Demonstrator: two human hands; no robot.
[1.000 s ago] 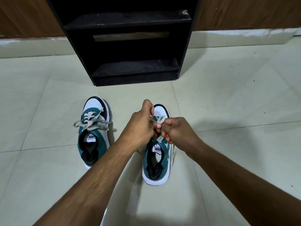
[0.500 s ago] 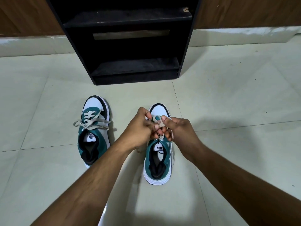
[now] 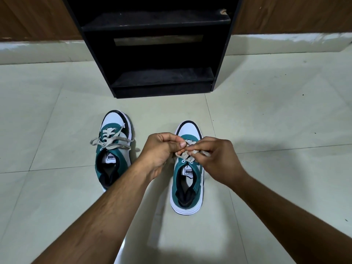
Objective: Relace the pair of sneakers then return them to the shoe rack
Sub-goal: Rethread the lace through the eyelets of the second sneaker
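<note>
A: Tying off now — both hands over the rt sneaker [image 3: 187, 180], which sits on the floor [image 3: 266, 159] nearest the wearer. Left hand [image 3: 160, 149] has fingers curled shut, thumb pinching the lace [image 3: 183, 155]; right hand [image 3: 215, 159] pinches the other end w/ fingertips closed on it.

B: So which step?

A: Looks like the knot/bow on shoe no. 2, approx. Lace bunched between both grips just above the top eyelets; can't tell if a loop is formed yet.

B: And the other one?

A: Left sneaker [image 3: 114, 149] stands beside it, a bit further off, toes toward the rack; laces [image 3: 112, 141] crossed and bow ends splayed out both sides. Seems done.

B: Next move?

A: Prob. pull both ends apart evenly to cinch, w/o dragging the shoe sideways. Then lift the pair.

B: Room?

A: Plenty. Bare tile around both shoes, gap between them. Shoe rack [image 3: 163, 77] straight ahead, beyond the toes; bottom shelf open and low, upper shelf also free. Watch the rack's side panels and front lip when sliding shoes in.
</note>
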